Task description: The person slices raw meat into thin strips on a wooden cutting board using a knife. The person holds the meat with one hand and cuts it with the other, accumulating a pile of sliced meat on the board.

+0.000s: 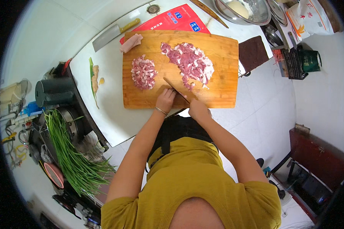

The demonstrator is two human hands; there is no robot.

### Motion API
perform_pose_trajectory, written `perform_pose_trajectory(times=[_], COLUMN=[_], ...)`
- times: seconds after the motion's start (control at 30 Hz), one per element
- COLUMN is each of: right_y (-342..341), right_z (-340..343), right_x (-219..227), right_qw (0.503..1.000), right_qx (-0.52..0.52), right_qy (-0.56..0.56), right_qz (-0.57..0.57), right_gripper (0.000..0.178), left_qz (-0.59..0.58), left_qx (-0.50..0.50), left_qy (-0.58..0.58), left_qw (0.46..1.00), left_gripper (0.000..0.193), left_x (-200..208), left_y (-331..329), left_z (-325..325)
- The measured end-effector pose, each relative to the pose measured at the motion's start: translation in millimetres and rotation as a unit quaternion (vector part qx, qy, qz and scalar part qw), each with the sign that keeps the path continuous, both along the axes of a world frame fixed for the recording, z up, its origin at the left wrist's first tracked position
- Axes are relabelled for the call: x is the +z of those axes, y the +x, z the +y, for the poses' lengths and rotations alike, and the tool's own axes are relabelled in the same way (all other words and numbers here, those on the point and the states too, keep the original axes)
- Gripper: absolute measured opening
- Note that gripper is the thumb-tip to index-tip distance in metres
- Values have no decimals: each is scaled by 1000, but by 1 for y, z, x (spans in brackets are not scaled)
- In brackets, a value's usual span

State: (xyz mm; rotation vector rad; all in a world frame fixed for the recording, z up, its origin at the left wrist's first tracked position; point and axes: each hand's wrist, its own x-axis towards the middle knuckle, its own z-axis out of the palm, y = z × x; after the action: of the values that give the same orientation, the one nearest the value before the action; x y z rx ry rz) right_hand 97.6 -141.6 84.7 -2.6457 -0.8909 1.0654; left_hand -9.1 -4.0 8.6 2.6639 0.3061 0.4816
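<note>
- Right grip (198,110): closed round the handle end of the knife (176,89); the blade slants forward and left from it, low over the cutting board (221,91).
- Left grip (165,100): fingers curled just left of the blade. Cannot tell whether they pinch meat or touch the steel.
- Meat: diced pile (143,72) ahead and left of my left grip; larger cut pile (191,63) ahead of my right grip; pale slab (131,42) farther off, beyond the diced pile.
- Main hazard, my judgement: a cut to the left fingers. Cause: fingertips so near the edge, plus a slip on damp meat or a push off line.
- Second hazard: the board tipping or sliding. Cause: its near right part, under and right of my right grip, seems to reach past the desk (118,122), above the floor (252,97); hard pressure there could rock it.
- Third: the two piles mixing. Cause: the blade tip points into the gap between them, so a wide sweep forward could drag pieces across.
- Lesser: the cleaver (107,37) lies on the desk well ahead and left of my left grip; a careless reach that way could catch its edge.
</note>
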Motion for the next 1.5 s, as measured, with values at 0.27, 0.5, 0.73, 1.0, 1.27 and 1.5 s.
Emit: perform_pose_trajectory(times=[0.27,0.5,0.73,1.0,1.27,1.5], right_y=[14,25,14,11,22,4], right_z=[24,-5,15,-21,21,2], right_x=[-11,-1,-14,-27,-3,5], right_qw=[998,995,998,1000,997,997], right_qx=[-2,62,53,29,-10,49], right_qy=[44,41,20,6,58,39], right_qz=[-44,-62,-26,-11,-45,-55], right_gripper=[19,15,13,20,24,14], left_qz=[-38,59,19,3,-32,-33], left_qx=[-101,-124,-101,-45,11,-3], left_qy=[32,17,-3,7,-25,-16], left_qw=[994,990,995,999,999,999], left_gripper=[22,25,26,25,22,19], left_x=[11,14,3,6,19,5], left_y=[3,6,10,7,6,2], left_z=[10,10,6,0,-13,-7])
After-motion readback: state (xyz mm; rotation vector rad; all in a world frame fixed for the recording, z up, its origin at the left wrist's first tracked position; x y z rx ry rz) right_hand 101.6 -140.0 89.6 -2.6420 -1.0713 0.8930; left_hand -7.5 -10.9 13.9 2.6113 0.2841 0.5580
